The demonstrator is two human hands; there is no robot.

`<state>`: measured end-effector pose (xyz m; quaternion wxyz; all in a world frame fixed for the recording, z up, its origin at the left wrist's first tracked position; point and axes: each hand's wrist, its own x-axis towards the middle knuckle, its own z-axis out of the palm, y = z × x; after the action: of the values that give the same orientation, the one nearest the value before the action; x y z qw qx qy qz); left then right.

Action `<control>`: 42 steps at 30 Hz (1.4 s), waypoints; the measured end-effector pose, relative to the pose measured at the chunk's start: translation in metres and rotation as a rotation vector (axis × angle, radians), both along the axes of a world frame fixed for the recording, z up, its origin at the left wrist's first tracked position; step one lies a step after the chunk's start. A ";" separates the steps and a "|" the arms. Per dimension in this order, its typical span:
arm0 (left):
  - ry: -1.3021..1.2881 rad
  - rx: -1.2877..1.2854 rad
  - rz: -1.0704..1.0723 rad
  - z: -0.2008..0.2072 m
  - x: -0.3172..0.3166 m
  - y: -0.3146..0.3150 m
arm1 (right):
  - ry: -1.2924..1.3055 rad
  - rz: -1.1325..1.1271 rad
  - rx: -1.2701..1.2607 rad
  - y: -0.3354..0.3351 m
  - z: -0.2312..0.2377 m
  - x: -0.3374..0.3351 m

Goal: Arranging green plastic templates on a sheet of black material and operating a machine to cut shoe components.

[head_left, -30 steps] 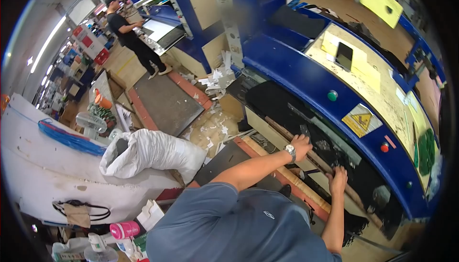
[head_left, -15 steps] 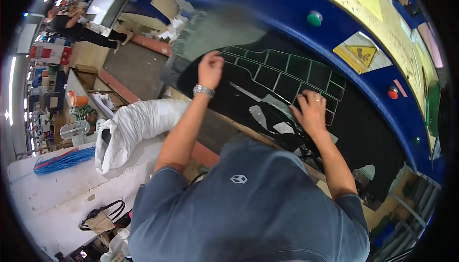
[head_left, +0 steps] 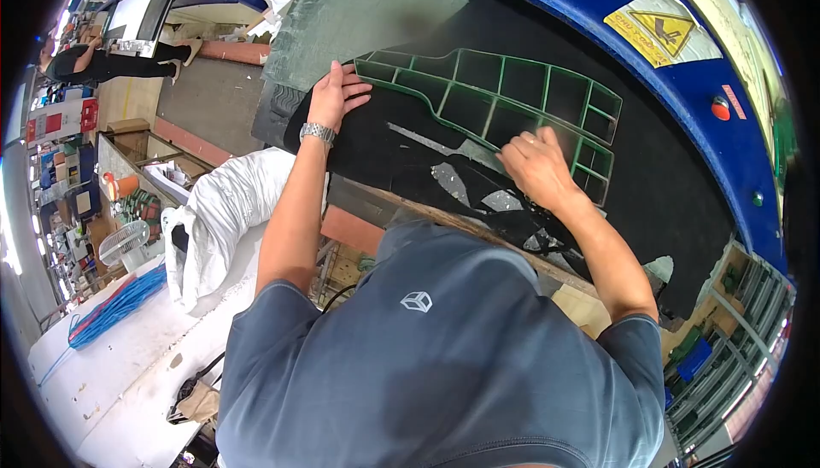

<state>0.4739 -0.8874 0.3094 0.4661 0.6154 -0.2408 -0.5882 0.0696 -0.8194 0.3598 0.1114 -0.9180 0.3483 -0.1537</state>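
A green-walled cutting die (head_left: 499, 95), a long stepped frame split into several cells, lies on a sheet of black material (head_left: 658, 160). At the die's narrow left end, my left hand (head_left: 331, 101) is open, its fingers spread over the black sheet by the tip. My right hand (head_left: 540, 167) is closed at the die's near edge, fingers curled against the wall; the fingertips are partly hidden. Between my hands and the table's near edge, the sheet has cut-out gaps and strips, with a pale grey surface (head_left: 450, 184) showing through.
A blue machine beam (head_left: 636, 84) with a red button (head_left: 721, 108) and yellow warning label (head_left: 662, 28) arches beyond the sheet. At left are a white sack (head_left: 235, 212) and blue cord (head_left: 120, 306) on a white table. Another person (head_left: 77, 62) stands far left.
My left hand has gone from curled to spread fingers at the die's tip. My right hand's fingers have curled in at the near edge. The view has shifted, so die walls show deeper.
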 end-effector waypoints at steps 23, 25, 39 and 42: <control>-1.157 -0.276 -0.659 0.028 -0.089 0.024 | 0.088 0.115 0.175 0.153 -0.017 -0.076; -1.027 -0.421 -0.671 0.050 -0.078 0.019 | 0.121 0.097 0.182 0.153 -0.018 -0.076; 0.044 -0.897 -0.452 0.174 -0.119 0.033 | -0.368 -0.028 0.017 -0.041 0.182 0.064; 0.102 -0.857 -0.537 0.147 -0.104 0.058 | -0.562 0.028 0.276 -0.049 0.218 0.097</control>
<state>0.3704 -0.8298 0.4568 0.5202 0.2558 -0.5871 -0.5650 0.1669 -0.8686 0.5777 0.3291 -0.8204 0.3087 -0.3513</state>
